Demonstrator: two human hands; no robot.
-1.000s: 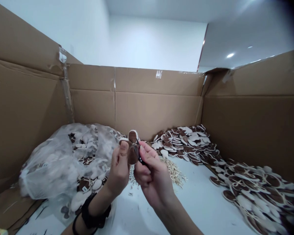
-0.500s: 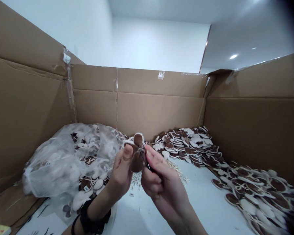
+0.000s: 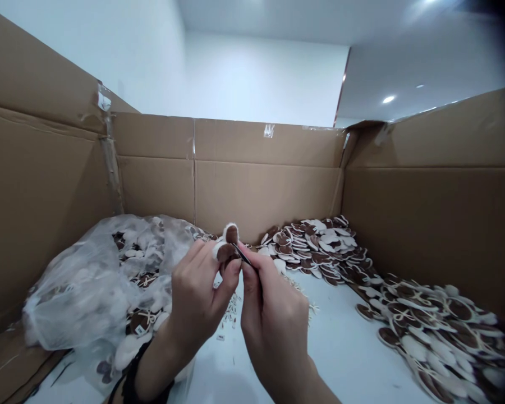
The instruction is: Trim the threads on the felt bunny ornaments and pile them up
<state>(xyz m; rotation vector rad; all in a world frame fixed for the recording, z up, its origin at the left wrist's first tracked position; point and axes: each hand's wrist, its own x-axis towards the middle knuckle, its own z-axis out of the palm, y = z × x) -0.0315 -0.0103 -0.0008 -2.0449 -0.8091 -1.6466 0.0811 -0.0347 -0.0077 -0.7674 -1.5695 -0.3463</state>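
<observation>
Hands since half a second ago: the left hand (image 3: pixel 197 294) has rolled over so I now see its back, and the right hand (image 3: pixel 273 317) has turned in beside it, their thumbs drawn close together.
Left hand: grasping the brown piece (image 3: pixel 226 253), to the right of the plastic bag (image 3: pixel 79 306); a black wristband (image 3: pixel 131 381) circles the wrist.
Right hand: farther right of the bag, pinching a dark tool (image 3: pixel 244 257); I can't make out what kind.
Brown piece: raised to the right of the bag, two rounded lobes edged in white fuzz showing above the fingers; the rest is hidden from me.
Tool tip: up at the lobes; I cannot tell whether it grips anything.
Plastic bag: see-through, bulging with more brown and white pieces.
Loose bits: small pale pieces (image 3: pixel 231 311) lie right of the bag on the white tabletop (image 3: pixel 340 331).
Piles: well to the bag's right, a far heap (image 3: pixel 311 247) and a near heap (image 3: pixel 437 336) of brown-and-white pieces.
Cardboard wall (image 3: pixel 269 191): stands behind the bag.
</observation>
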